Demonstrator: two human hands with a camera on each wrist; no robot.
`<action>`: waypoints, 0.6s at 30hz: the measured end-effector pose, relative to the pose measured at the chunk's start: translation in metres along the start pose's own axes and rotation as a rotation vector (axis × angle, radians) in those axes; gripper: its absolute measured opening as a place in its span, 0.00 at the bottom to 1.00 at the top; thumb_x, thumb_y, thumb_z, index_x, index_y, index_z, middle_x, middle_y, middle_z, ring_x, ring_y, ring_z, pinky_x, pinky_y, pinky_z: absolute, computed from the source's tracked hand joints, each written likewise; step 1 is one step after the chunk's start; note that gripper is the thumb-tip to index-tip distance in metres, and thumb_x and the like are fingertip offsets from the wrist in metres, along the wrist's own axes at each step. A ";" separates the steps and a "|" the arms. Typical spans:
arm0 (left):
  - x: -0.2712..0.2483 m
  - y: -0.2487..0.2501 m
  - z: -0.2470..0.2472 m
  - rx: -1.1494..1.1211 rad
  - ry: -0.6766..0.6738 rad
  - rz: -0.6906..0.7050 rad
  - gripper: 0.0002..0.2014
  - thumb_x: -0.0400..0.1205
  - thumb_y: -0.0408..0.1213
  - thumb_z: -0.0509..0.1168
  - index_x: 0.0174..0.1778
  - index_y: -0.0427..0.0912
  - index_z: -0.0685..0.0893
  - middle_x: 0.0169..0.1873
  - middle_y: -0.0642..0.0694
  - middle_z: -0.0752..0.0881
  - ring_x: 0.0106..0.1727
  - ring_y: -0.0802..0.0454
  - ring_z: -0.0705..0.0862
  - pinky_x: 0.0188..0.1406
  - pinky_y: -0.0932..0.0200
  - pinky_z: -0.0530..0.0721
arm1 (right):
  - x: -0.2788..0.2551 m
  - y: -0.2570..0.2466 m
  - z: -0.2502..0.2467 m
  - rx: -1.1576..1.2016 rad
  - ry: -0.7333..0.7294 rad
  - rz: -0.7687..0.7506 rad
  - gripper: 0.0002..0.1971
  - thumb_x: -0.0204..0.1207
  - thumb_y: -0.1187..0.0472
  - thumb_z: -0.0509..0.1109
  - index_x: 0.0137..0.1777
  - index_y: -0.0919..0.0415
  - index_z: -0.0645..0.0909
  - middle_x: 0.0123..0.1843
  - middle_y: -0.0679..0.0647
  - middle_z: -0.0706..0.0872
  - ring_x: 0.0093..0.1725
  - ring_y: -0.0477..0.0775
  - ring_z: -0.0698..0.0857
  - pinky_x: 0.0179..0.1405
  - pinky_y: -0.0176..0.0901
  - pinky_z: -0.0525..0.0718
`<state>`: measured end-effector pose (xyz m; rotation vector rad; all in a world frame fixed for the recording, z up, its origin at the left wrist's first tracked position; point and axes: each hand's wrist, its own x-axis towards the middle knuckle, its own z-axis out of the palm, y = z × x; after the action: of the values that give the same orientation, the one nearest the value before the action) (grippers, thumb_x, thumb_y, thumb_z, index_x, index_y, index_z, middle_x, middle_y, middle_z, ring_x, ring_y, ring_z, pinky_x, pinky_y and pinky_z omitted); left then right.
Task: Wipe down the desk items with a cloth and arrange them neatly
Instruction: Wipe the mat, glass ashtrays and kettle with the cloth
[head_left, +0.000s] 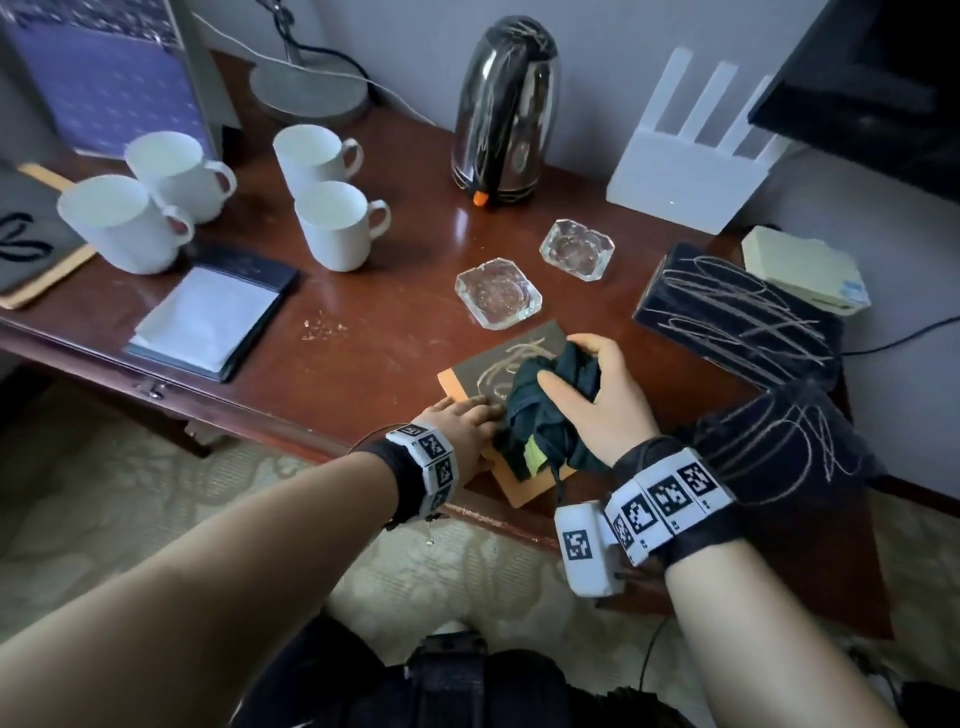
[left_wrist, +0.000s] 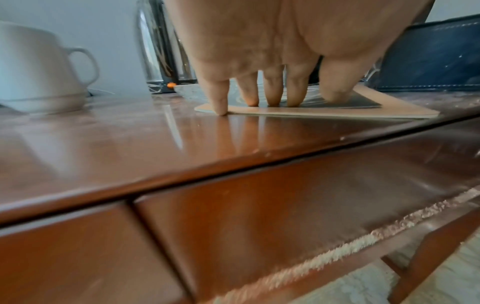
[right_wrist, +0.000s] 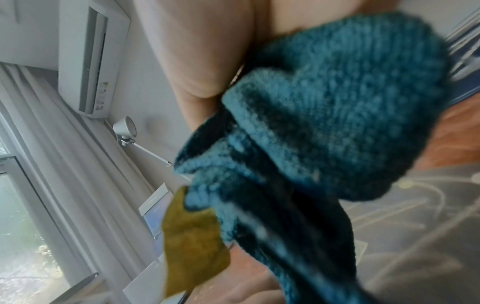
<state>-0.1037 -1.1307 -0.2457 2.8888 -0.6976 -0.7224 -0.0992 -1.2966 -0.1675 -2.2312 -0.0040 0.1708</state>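
The right hand (head_left: 597, 395) clutches the bunched teal cloth (head_left: 545, 415) on the flat tan-edged dark mat (head_left: 498, 358); the left hand (head_left: 462, 421) presses it with straight fingers. Hard strokes toward 12 o'clock could knock the 2 glass ashtrays (head_left: 498, 293).

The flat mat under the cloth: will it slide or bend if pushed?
The flat mat probably slides easily: the desk looks glossy, and the left hand presses it down. It seems thin, so likely light, slightly flexible.
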 end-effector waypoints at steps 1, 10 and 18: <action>-0.008 -0.009 0.002 -0.001 0.000 -0.006 0.29 0.85 0.51 0.54 0.81 0.53 0.54 0.82 0.55 0.51 0.83 0.53 0.46 0.81 0.50 0.46 | 0.001 -0.003 0.003 0.000 -0.017 -0.005 0.22 0.75 0.53 0.71 0.66 0.51 0.69 0.58 0.43 0.75 0.56 0.43 0.74 0.51 0.29 0.69; -0.089 -0.119 0.019 -0.007 -0.029 -0.148 0.34 0.82 0.55 0.58 0.81 0.49 0.54 0.82 0.55 0.47 0.83 0.54 0.42 0.80 0.56 0.45 | 0.014 -0.039 0.059 0.005 -0.099 -0.048 0.24 0.74 0.56 0.72 0.67 0.54 0.66 0.58 0.44 0.73 0.56 0.44 0.74 0.54 0.35 0.71; -0.106 -0.180 0.017 -0.218 0.005 -0.205 0.39 0.80 0.50 0.64 0.81 0.52 0.48 0.82 0.51 0.41 0.83 0.52 0.41 0.79 0.56 0.38 | 0.031 -0.048 0.122 -0.279 -0.039 -0.045 0.21 0.69 0.56 0.76 0.59 0.58 0.74 0.70 0.56 0.63 0.66 0.57 0.71 0.63 0.40 0.69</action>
<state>-0.1203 -0.9219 -0.2488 2.7836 -0.3016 -0.7592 -0.0808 -1.1696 -0.2077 -2.5034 -0.1045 0.1991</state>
